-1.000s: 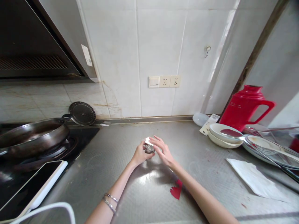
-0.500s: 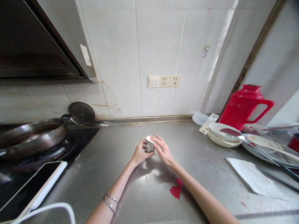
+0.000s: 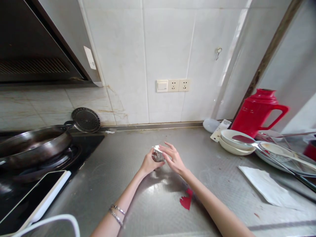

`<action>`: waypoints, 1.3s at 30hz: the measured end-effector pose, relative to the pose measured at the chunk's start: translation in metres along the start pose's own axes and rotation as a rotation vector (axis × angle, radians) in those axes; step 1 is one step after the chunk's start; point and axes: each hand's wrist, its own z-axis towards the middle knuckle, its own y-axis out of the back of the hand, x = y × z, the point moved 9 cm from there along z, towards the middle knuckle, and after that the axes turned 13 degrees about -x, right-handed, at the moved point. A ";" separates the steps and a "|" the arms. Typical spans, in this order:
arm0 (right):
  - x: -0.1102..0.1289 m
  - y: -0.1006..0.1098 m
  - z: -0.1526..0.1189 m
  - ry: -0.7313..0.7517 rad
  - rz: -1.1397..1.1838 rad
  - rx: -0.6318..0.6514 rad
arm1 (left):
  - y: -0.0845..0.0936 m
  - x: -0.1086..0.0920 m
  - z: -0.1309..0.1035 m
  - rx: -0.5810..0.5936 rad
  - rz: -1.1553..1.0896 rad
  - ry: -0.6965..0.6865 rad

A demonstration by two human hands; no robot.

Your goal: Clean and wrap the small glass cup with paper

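A small, greyish, shiny jar-like object (image 3: 158, 156) with a white top is held just above the counter; its exact kind is hard to make out. My left hand (image 3: 148, 163) wraps around it from the left, with the thumb along its lower front. From the right, my right hand (image 3: 174, 159) closes on its white upper part, the fingers bent over the top. Some of the object is hidden behind the fingers. Below my right forearm, a torn red scrap (image 3: 186, 200) lies flat on the metal counter (image 3: 153, 214).
On the left, a steel pan (image 3: 37, 144) stands on the stove beside a phone-like slab (image 3: 34, 200) and a white cable (image 3: 49, 217). To the right are stacked bowls (image 3: 235, 149), a red thermos (image 3: 255, 112) and a white paper sheet (image 3: 268, 187).
The object has tipped and turned slightly between my hands, now showing a rounder side. Both hands stay in nearly the same place.
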 end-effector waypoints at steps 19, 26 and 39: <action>0.007 -0.003 0.001 0.071 0.012 -0.032 | -0.001 -0.003 -0.001 0.011 -0.060 0.018; -0.031 -0.004 0.003 -0.395 0.374 -0.104 | -0.004 0.003 -0.004 0.018 -0.171 0.178; -0.040 -0.009 0.001 -0.469 0.489 -0.072 | -0.006 -0.001 -0.006 0.027 -0.251 0.189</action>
